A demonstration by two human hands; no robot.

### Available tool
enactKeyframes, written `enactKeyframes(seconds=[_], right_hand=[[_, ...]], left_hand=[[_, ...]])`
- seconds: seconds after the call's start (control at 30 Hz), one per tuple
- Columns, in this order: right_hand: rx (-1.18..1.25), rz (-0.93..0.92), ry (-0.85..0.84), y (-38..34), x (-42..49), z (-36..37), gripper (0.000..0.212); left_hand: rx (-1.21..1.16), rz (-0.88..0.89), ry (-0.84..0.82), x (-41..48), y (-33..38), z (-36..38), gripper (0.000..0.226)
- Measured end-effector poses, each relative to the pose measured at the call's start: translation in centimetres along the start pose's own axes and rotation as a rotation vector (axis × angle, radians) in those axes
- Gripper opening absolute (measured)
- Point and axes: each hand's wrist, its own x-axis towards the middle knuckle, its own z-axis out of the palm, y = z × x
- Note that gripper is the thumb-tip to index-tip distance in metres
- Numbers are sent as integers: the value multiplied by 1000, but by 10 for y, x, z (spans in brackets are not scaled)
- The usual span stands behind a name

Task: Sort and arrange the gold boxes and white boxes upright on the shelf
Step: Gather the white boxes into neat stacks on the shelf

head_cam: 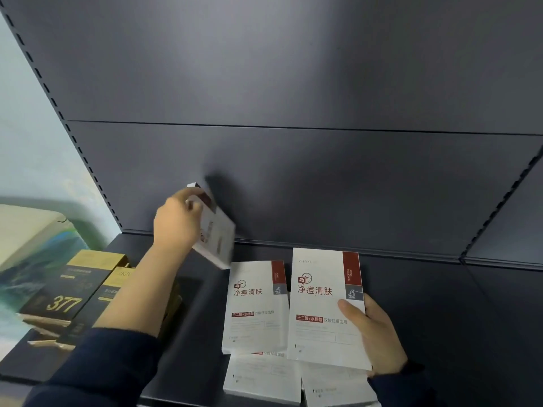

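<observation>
Your left hand (179, 223) is clamped on a white box (213, 230), fingers over its upper edge, and holds it in the air above the dark shelf (426, 318), close to the grey back panel (293, 83). That box is tilted: its long axis runs from upper left down to lower right, with the lower corner hanging just above the top of a second white box (255, 306), which lies face-up in the middle of the shelf. To stand the tilted box upright you would, I judge, need to swing its lower end back under your hand until the long axis is vertical, then lower it against the back panel; the free space lies behind and to the left of the flat boxes. Your right hand (373, 336) is closed around the right edge of a third white box (326, 306), thumb on its front face, holding it raised and roughly upright beside the flat one. More white boxes (261, 377) lie flat beneath these, near the front edge. The gold boxes (73, 292) sit on the left end of the shelf, leaning and jumbled, well apart from your right hand and just beneath your left forearm, so the left hand is the nearer one for them. They look unsorted as yet.
</observation>
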Motion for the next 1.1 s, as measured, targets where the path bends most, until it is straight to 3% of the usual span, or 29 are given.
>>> enactKeyframes(seconds=[0.17,0.27,0.37,0.47,0.6,0.67,0.73,0.83,0.9,0.97,1.03,1.1], right_hand=[[-40,29,-1,-5,-5,1,21],[-89,43,19,-4,-6,1,20],[-97,65,31,-4,-9,-3,24],[-22,38,96,-7,-14,-11,45],[-135,-15,157,-16,-16,-29,32],[-159,-13,165,-15,-17,-38,32],[-147,-4,189,-13,-21,-41,27],[-124,-13,204,-10,-25,-42,24],[-140,-19,194,-9,-24,-42,24],[-190,2,196,-4,-24,-41,21],[-224,42,171,3,-24,-39,21],[-228,59,123,10,-25,-38,25]], left_hand=[[-635,-135,26,-21,-2,-18,19],[-839,-195,-101,-27,-6,-26,18],[-878,-214,-295,-33,-11,-26,18],[-869,-261,-490,-35,-20,-21,25],[-671,-259,-847,-33,-32,-6,53],[-505,-236,-905,-33,-33,7,39],[-442,-242,-937,-33,-33,21,23],[-328,-226,-920,-41,-27,48,20],[-252,-228,-721,-51,-20,68,24],[-230,-229,-500,-64,-13,80,42],[-382,-314,-454,-74,-16,87,60],[-614,-484,-555,-81,-22,84,66]])
